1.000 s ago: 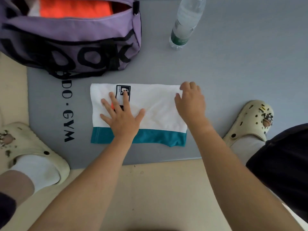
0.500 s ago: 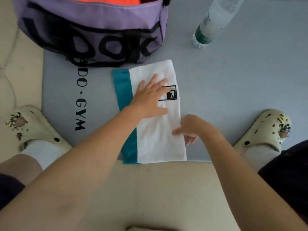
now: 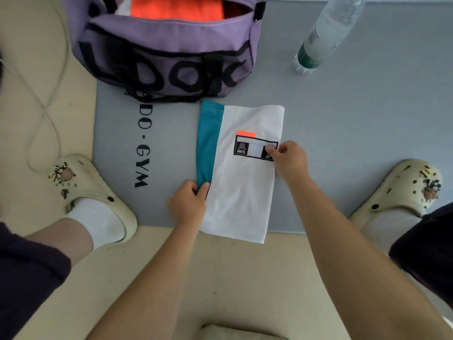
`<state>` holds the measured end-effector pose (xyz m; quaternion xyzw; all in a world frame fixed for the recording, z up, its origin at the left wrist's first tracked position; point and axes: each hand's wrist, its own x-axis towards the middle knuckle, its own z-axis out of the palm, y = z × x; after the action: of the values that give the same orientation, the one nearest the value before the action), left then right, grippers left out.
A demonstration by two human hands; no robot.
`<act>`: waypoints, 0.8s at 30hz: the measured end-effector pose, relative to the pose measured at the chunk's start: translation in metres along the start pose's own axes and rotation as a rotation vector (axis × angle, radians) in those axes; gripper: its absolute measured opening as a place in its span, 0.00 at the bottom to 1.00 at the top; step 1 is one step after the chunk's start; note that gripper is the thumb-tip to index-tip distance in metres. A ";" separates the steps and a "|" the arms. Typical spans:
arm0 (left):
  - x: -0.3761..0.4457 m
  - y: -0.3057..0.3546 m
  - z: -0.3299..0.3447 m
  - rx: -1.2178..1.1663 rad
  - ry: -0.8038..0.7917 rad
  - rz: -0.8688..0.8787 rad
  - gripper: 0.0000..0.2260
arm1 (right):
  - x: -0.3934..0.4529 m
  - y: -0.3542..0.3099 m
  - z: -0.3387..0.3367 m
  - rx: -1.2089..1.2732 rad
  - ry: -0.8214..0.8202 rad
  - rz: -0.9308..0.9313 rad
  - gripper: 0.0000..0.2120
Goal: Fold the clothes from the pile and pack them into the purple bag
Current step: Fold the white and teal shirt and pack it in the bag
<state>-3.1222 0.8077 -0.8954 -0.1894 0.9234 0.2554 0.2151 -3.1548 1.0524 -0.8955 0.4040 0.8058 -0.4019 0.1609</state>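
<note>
While flat, garment (image 3: 241, 192) edges pinched.

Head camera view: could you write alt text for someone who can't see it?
Two hands grip a folded white and teal garment on a grey mat: the left hand pinches its teal edge, the right hand its right edge. An open purple bag holding orange cloth sits just beyond.

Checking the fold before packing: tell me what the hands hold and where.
Both grip the folded garment: left hand pinches the teal edge, right hand pinches the white edge by the patch.
</note>
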 end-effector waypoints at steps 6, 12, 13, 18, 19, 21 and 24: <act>0.008 0.011 -0.008 -0.160 0.059 -0.057 0.08 | -0.012 0.003 0.007 0.070 0.118 -0.032 0.14; 0.025 0.048 -0.001 -0.400 -0.124 -0.393 0.22 | -0.051 0.027 0.021 -0.012 0.033 0.149 0.16; 0.028 0.048 -0.002 -0.406 -0.168 -0.404 0.20 | -0.053 0.027 0.022 -0.027 0.026 0.157 0.16; 0.038 0.045 -0.006 -0.405 -0.265 -0.323 0.14 | -0.046 0.017 0.022 -0.042 -0.055 0.157 0.15; 0.038 0.043 -0.008 -0.451 -0.252 -0.296 0.13 | -0.044 0.016 0.020 -0.011 -0.060 0.141 0.13; 0.037 0.037 -0.014 -0.548 -0.255 -0.257 0.12 | -0.044 0.017 0.015 0.083 -0.056 0.122 0.10; 0.040 0.029 -0.023 -0.698 -0.418 -0.221 0.14 | -0.046 0.020 0.005 0.291 -0.079 0.118 0.07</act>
<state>-3.1762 0.8084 -0.8859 -0.2931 0.6920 0.5612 0.3467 -3.1105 1.0313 -0.8826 0.4535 0.7071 -0.5199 0.1552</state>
